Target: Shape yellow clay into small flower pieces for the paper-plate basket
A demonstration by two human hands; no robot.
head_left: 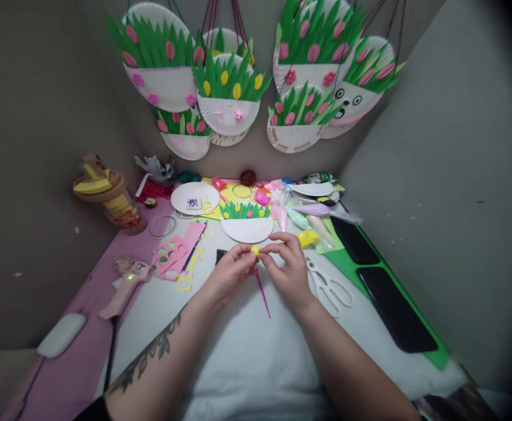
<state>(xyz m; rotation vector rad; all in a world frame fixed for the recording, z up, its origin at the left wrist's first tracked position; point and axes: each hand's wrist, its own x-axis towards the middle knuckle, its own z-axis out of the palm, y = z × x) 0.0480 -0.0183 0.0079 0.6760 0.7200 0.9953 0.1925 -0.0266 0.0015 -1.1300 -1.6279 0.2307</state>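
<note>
My left hand (233, 269) pinches a small yellow lump (255, 250) that looks like soft clay. My right hand (289, 268) meets it from the other side, thumb and forefinger closed at the lump's edge. A thin magenta stick (263, 295) slants down just below my fingers; whether a hand holds it I cannot tell. Right behind the hands lies a white paper-plate basket (247, 230) with green paper grass and yellow tulips. A yellow clay packet (308, 238) is close to my right fingertips. White scissors (329, 287) rest to the right of that hand.
A pink glue gun (126, 287) with a lit green light lies at left, near pink paper scraps (177, 250). A tall cup (117, 202) stands behind. Bags of coloured clay (297, 217) and black phones (396, 309) are at right. Finished plate baskets (229, 111) hang on the wall.
</note>
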